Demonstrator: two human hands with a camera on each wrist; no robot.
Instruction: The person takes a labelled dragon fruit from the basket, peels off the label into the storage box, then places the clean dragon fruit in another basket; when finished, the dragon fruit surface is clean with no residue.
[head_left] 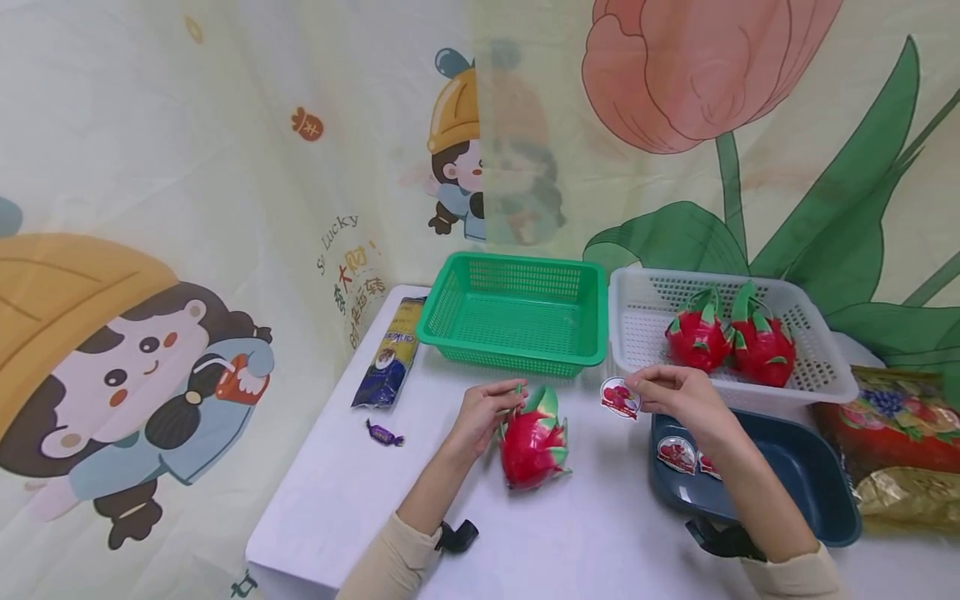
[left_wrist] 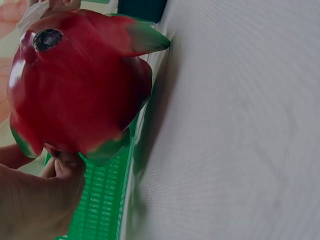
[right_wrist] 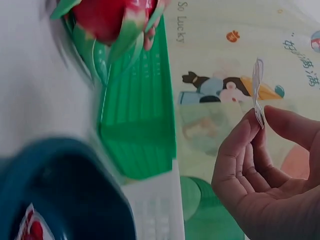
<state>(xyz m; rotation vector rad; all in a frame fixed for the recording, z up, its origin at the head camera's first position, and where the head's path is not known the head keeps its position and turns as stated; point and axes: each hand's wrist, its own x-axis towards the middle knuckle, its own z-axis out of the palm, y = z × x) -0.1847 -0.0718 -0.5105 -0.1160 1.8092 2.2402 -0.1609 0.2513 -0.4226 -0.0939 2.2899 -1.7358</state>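
Observation:
A red dragon fruit (head_left: 531, 450) with green leaf tips is at the middle of the table. My left hand (head_left: 483, 417) pinches it at its green leaves from the left. In the left wrist view the dragon fruit (left_wrist: 85, 85) hides part of that hand (left_wrist: 40, 195). Between thumb and fingertips my right hand (head_left: 686, 400) pinches a round sticker (head_left: 620, 398) with a red fruit picture. The right wrist view shows this sticker (right_wrist: 258, 90) edge-on. Below the right forearm, similar stickers (head_left: 677, 455) lie in a dark blue tray (head_left: 795, 467).
A green basket (head_left: 517, 358) stands at the back, beside a white basket (head_left: 817, 367) holding two dragon fruits (head_left: 763, 348). At the left lie a blue and gold packet (head_left: 388, 354) and a purple-wrapped candy (head_left: 385, 433). A red and gold bag (head_left: 900, 450) sits at the far right.

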